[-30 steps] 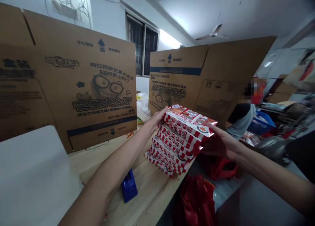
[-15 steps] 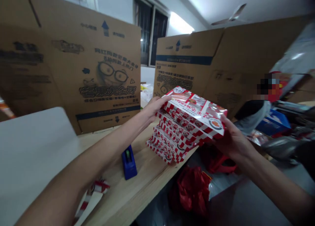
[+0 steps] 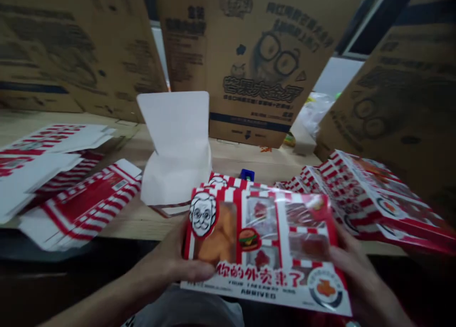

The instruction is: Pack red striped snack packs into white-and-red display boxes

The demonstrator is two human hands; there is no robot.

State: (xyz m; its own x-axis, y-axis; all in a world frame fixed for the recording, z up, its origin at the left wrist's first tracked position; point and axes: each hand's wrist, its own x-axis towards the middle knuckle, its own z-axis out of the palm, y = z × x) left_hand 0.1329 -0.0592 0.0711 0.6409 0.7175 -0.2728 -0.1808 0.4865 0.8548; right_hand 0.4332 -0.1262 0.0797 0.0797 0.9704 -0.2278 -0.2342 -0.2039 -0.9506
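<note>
A flat red-and-white striped snack box [image 3: 263,244], with a cartoon face and clear windows, is held level in front of me. My left hand [image 3: 171,265] grips its left edge, thumb on top. My right hand [image 3: 359,279] grips its right edge, fingers curled round it. A second box of the same print shows just behind the held one. The stack of like boxes [image 3: 374,201] lies on the wooden table [image 3: 231,158] to the right.
Unfolded striped box blanks [image 3: 71,194] lie spread on the left of the table. A white open carton [image 3: 176,146] stands in the middle, a blue tape dispenser [image 3: 247,174] behind the held box. Tall printed cardboard cartons [image 3: 263,61] wall off the back.
I have lifted the top box off the stack and brought it toward me. The view has swung left and down, so the stack now sits at the right.
</note>
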